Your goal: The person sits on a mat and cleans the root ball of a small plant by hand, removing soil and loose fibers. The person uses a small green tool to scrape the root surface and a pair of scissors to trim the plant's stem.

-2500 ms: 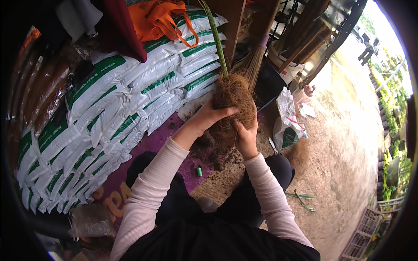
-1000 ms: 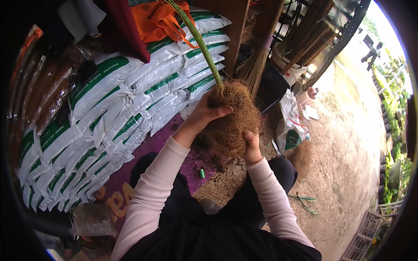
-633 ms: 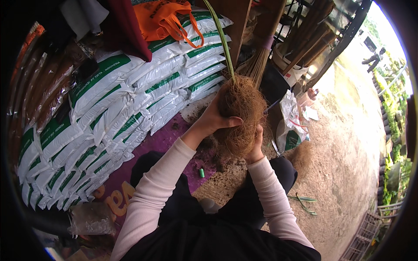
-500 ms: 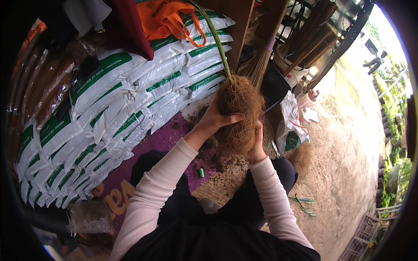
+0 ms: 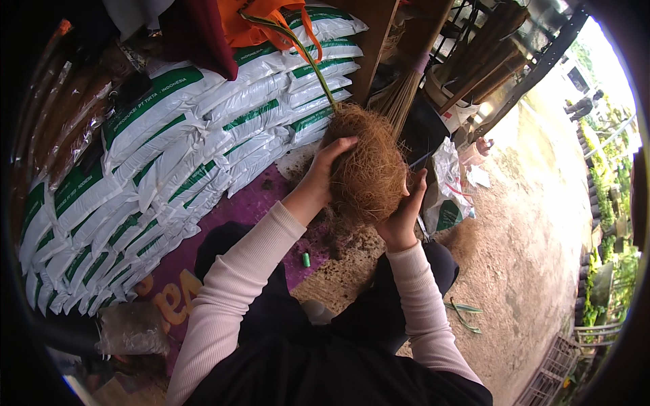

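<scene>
Between my hands, above the ground, is a shaggy ball of brown coconut fibre (image 5: 369, 162). A long green plant leaf (image 5: 315, 66) rises from its top and leans to the far left. My left hand (image 5: 319, 174) grips the ball's left side, thumb over the front and the other fingers hidden behind. Cupped under its lower right side is my right hand (image 5: 402, 220), thumb raised along the fibre and its other fingers mostly hidden. Dark soil crumbs (image 5: 332, 247) and a small green cylinder (image 5: 306, 260) lie below, on and around a purple sheet (image 5: 227, 210).
Stacked white-and-green bags (image 5: 156, 162) fill the left, with an orange bag (image 5: 244, 30) on top. A straw broom (image 5: 403, 101), a bucket (image 5: 450, 101) and a crumpled white sack (image 5: 447, 179) stand at the far right. Cut leaves (image 5: 466, 314) lie on the concrete.
The fibre ball has turned and shifted slightly left, and its leaf leans further left. My left thumb has moved up the ball; more of my right hand shows, its thumb now raised.
</scene>
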The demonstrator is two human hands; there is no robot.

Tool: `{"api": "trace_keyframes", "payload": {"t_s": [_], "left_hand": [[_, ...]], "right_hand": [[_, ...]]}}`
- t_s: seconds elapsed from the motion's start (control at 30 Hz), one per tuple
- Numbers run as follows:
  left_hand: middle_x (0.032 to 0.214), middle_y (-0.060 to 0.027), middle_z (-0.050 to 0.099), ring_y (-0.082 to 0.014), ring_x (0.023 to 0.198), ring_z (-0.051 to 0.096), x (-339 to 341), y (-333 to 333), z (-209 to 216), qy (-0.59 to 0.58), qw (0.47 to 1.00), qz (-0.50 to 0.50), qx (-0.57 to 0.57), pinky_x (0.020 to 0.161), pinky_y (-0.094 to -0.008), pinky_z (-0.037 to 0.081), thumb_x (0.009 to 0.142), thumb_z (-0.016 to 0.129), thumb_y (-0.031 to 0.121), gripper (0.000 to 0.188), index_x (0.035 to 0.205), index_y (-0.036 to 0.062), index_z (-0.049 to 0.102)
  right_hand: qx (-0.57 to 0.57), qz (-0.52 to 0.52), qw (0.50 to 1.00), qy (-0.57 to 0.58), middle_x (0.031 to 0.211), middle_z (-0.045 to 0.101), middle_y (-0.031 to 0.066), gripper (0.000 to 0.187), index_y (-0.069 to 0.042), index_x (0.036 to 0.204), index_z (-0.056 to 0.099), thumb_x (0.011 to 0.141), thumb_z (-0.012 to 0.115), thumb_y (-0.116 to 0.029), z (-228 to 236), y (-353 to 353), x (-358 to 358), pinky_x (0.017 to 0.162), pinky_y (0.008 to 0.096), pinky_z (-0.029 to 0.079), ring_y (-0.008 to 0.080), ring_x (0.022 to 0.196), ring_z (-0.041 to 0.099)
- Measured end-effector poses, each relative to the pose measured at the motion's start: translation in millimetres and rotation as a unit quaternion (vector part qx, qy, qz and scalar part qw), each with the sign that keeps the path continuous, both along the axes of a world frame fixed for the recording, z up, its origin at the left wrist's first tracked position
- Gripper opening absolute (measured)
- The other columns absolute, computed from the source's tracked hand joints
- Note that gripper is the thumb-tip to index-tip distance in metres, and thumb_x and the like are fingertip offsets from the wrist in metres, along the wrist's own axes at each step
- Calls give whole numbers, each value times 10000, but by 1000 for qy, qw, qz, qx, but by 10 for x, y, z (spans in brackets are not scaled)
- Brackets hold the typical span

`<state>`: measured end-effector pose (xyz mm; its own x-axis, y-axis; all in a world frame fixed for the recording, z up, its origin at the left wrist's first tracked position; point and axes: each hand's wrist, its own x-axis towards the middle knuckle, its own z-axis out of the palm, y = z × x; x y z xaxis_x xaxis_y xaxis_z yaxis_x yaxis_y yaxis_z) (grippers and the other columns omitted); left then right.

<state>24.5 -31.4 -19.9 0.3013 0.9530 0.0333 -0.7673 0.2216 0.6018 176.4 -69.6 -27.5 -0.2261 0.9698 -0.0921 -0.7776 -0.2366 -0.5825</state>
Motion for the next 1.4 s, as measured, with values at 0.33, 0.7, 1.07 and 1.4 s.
{"api": "trace_keyframes", "payload": {"t_s": [0.33,0.7,1.07,1.4], "left_hand": [[1158,-134,585,-228,1014,619,-115,82,78,-48,998,41,14,875,-392,527,867,589,308,478,1246,33,498],[1150,-105,555,-189,1020,584,74,90,61,98,979,149,95,887,-339,501,753,711,38,606,1273,14,402],[1181,-99,508,-180,1096,525,203,92,-50,260,921,203,207,965,-326,433,661,800,52,739,1260,2,371],[1177,-108,497,-193,1098,519,244,175,-165,297,899,230,226,973,-330,423,640,814,78,773,1265,5,365]], "right_hand": [[572,-398,585,-415,1475,224,232,886,-80,1414,207,811,620,-580,-101,-22,72,1120,506,201,402,1372,253],[255,-102,937,-215,1500,248,206,1008,-210,1514,12,797,547,-676,7,-1,-61,1103,463,297,323,1357,325],[238,-255,832,-431,1462,244,211,744,-78,1462,139,890,575,-266,-146,134,18,1114,424,223,357,1368,264],[359,-194,750,-520,1491,298,204,592,13,1431,285,887,480,-115,-14,172,76,1133,402,207,341,1395,261]]}}
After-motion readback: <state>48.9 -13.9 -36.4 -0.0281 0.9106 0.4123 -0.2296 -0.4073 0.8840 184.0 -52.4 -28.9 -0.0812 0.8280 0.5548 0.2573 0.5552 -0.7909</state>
